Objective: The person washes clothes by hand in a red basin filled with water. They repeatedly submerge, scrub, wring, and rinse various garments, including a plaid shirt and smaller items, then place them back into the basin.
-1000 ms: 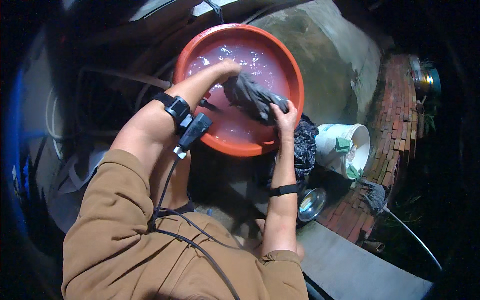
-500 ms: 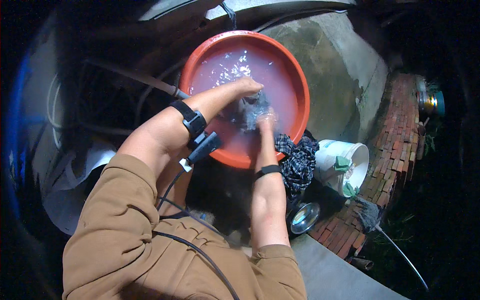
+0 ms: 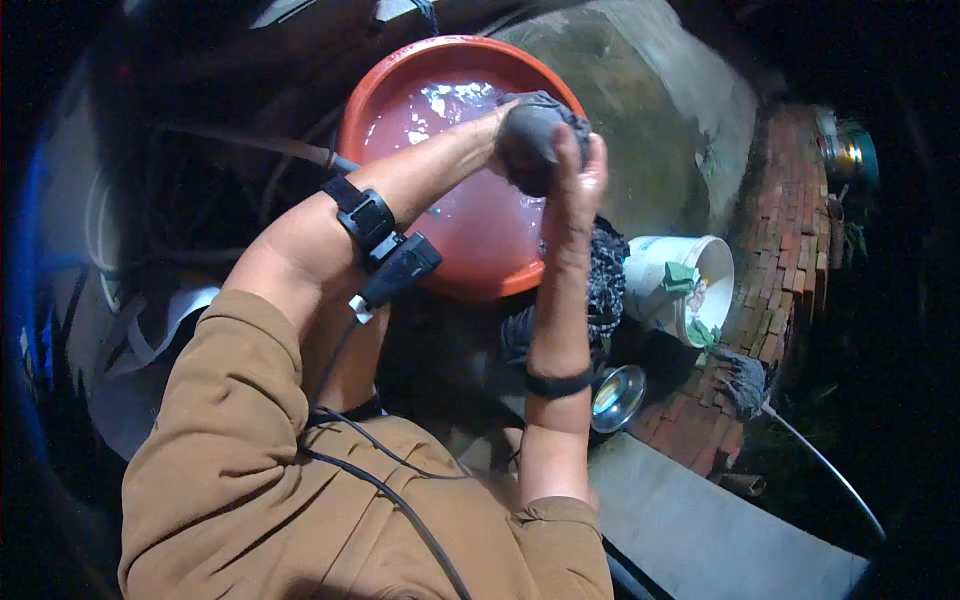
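Both hands wring a wet grey cloth over the red basin.
The red basin holds soapy water; above its right rim, the grey cloth is bunched between the right hand, fingers wrapped closed, and the left hand, gripping its far side.

Ground: dark, wet-looking floor at frame centre, mostly in shadow. Orange basin with soapy water sits on it, upper centre. Dark patterned cloth heap just right of basin. White bucket beside heap, against brick edging at right. Small steel bowl below bucket. Grey slab at lower right.
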Available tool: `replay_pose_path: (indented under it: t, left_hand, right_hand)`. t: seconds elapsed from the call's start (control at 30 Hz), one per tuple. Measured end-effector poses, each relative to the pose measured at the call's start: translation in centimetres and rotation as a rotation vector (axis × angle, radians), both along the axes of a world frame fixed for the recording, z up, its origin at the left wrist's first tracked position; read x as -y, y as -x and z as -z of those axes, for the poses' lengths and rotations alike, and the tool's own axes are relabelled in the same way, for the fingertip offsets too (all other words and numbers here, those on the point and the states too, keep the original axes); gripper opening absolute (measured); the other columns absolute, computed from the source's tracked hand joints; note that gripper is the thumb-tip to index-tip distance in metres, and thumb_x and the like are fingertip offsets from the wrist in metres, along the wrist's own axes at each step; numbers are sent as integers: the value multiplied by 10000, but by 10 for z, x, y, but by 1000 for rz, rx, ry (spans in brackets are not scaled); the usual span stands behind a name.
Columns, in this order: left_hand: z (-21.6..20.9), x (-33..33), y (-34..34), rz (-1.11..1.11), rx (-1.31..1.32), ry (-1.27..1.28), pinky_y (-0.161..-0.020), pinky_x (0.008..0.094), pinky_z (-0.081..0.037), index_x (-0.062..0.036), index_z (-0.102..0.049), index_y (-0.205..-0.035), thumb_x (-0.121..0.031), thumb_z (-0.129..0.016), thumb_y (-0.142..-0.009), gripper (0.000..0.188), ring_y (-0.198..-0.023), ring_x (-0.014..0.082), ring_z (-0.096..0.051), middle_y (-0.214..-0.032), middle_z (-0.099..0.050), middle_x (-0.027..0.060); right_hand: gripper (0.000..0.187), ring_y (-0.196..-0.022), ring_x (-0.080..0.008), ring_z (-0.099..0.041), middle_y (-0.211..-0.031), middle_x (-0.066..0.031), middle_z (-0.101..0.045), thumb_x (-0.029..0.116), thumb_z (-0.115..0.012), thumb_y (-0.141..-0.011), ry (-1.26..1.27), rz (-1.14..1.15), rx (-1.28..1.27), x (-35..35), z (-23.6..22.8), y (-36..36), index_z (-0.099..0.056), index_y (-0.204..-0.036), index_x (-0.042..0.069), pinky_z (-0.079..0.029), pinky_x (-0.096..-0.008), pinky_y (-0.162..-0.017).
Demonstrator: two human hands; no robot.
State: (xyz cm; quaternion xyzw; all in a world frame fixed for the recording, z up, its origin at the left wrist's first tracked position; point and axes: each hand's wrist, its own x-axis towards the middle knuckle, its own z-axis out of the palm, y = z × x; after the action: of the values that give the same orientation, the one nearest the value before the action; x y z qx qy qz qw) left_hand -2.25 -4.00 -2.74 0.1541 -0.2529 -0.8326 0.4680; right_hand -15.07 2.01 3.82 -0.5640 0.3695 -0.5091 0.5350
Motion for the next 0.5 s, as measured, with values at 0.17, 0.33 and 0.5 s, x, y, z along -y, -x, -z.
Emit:
replay_pose_path:
  t: [0.17,0.33,0.5]
  left_hand:
    - [-4,-15,13,-50,243,-414,-649,407,-547,-94,-648,-839,-297,-607,-838,207,-689,206,-636,-797,-665,55]
    - [-13,-38,24,-137,818,-247,-619,390,-520,-64,-657,-928,-243,-644,-773,237,-726,205,-620,-836,-637,96]
    - [21,-22,3,113,1278,471,-726,410,-515,-46,-678,-1010,-396,-681,-748,437,-840,254,-642,-955,-667,135]
  right_hand:
    - [404,-807,-312,-585,-843,-162,-608,345,-605,-919,40,376,-279,52,120,33,-624,-946,-58,-459,-381,-771]
    - [284,-1013,-366,-532,-1089,-193,-533,219,-641,-858,196,274,-1101,49,171,99,-637,-1039,1,-430,-449,-911]
    - [389,-1062,-393,-514,-1134,-192,-513,75,-617,-772,527,447,-1119,30,173,75,-542,-1151,25,-424,-464,-931]
